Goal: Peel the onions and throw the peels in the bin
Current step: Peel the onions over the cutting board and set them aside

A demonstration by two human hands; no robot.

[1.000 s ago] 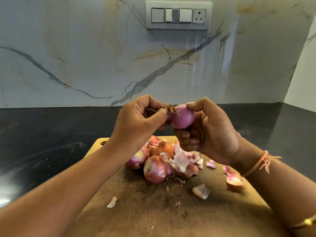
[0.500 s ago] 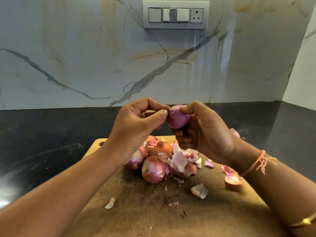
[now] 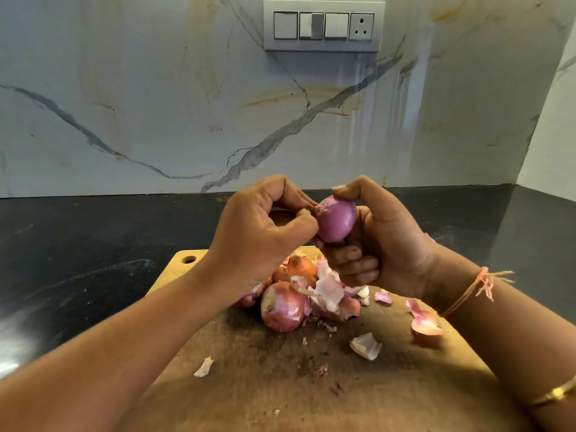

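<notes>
Head: onion [image 3: 338, 219], ragged end leftward.

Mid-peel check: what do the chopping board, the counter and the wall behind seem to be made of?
Chopping board: looks like wood, matte tan, with dark stains and a corner hole. Counter: dark polished stone, perhaps granite, with faint veins and glare. Wall: glossy marble or marble-look tile, white with grey and ochre veins, mirroring the switch plate.
</notes>
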